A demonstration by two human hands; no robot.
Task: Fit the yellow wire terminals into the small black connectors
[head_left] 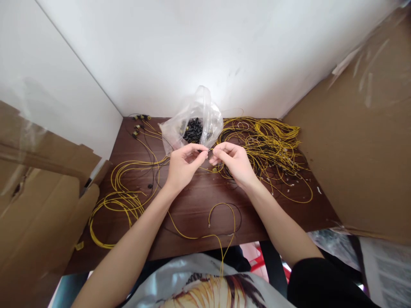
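My left hand (184, 164) is closed in a pinch, with a small black part barely showing at its fingertips. Facing it, my right hand (236, 162) pinches a thin yellow wire close to that part. The fingertips nearly meet and hide most of the small pieces, so whether wire and part are joined cannot be seen. Just behind both hands stands a clear plastic bag (175, 128) holding many small black parts (193, 130). To the right of my right hand spreads a tangled bundle of yellow wires (279, 130), some with small pale ends.
Coiled yellow wires (96, 233) lie on the left of the brown table (199, 196). Wires with black and yellow ends (136, 131) rest at the back left. One loose wire (189, 237) runs over the front edge. Cardboard (362, 141) flanks both sides; a white wall closes the back.
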